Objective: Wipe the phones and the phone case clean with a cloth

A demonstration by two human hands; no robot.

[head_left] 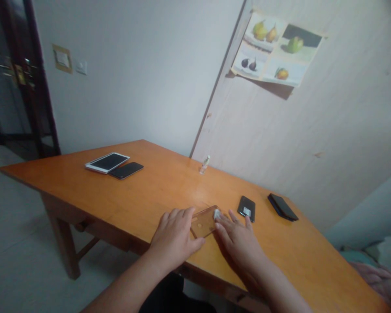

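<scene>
"White, that small wad [217,214]. Tissue?"

"Could be; it's too small to tell. The right hand [239,237] has it at the fingertips, against the right end of the clear case [202,222]."

"How's that grip?"

"Loose, I'd say: one finger reaches forward to the wad, others fan apart toward the dark slab [246,202]. I can't tell whether the thumb pinches the wad or a fingertip merely presses it."

"And the left hand [173,234]?"

"Its grip is partly curled round the left end of the case, fingers at the far side, thumb at the near side. That's the steadying hand, I'd judge."

"Where's the case, exactly?"

"Between the two hands, close to the near edge of the worktop [169,195]. Whether it lies flat or is raised a little, I can't make out."

"So which step is this?"

"Wiping, as I read it: one hand braces, the other works the wad over the surface."

"What does the next move call for?"

"Light pressure on the right, I think, and a firm left hold so the thin case doesn't slide or flex. To reach the left end, those left fingers would need to make room."

"Does the small bottle [205,165] at the back matter?"

"Possibly; its contents don't show."
</scene>
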